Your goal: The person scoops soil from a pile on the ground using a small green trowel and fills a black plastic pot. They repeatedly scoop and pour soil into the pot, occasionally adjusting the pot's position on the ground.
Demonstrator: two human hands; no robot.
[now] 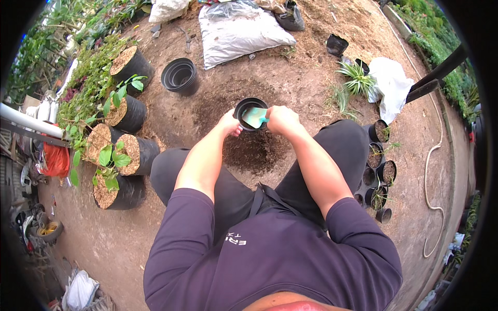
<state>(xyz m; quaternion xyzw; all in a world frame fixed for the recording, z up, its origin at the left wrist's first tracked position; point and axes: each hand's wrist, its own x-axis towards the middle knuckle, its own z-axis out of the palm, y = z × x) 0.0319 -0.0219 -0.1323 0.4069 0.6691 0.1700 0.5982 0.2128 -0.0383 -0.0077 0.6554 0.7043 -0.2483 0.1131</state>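
My left hand [229,123] grips the left side of a small black plastic pot [251,102], held over a patch of dark loose soil [253,151] between my knees. In my right hand [283,119] is the handle of a green hand trowel [255,117]; its broad blade lies across the pot's mouth, partly inside it. How much soil the pot holds is hard to tell. A nested stack of larger black pots [180,76] stands on the ground beyond, to the left.
Black grow bags with leafy plants [132,155] line the left. A white sack [241,35] lies ahead. Small potted plants [375,155] sit beside my right knee, with a spider plant [356,77] farther off. A pale hose [428,175] runs along the right.
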